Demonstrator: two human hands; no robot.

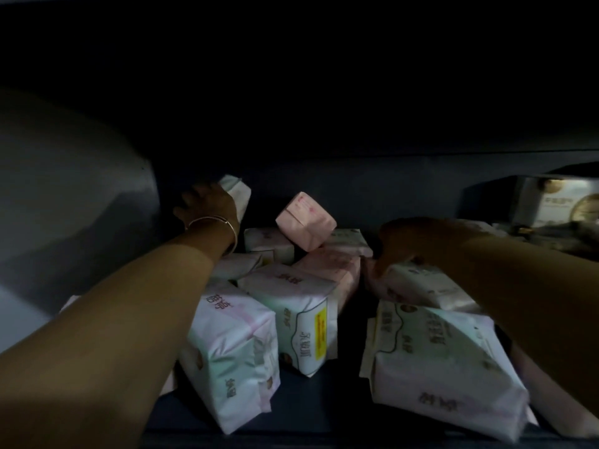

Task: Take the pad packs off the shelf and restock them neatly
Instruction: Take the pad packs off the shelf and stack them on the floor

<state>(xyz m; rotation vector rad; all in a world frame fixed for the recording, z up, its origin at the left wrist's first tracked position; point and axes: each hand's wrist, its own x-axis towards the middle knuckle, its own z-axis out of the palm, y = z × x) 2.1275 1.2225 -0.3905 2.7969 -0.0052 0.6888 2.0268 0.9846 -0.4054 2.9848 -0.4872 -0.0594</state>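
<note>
Head view: pad packs (288,306) lie jumbled on the dark shelf (324,429), centre frame; print blurred, unreadable. Left hand (207,202) grips a white pack (238,192), upper left. Right hand (408,244) pinches another pack (421,286). Bangle (215,225) on left wrist.

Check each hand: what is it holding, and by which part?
Left hand grips a white pack at the shelf's back, by its near end. Right hand rests on another pack; grip cannot be told.
</note>
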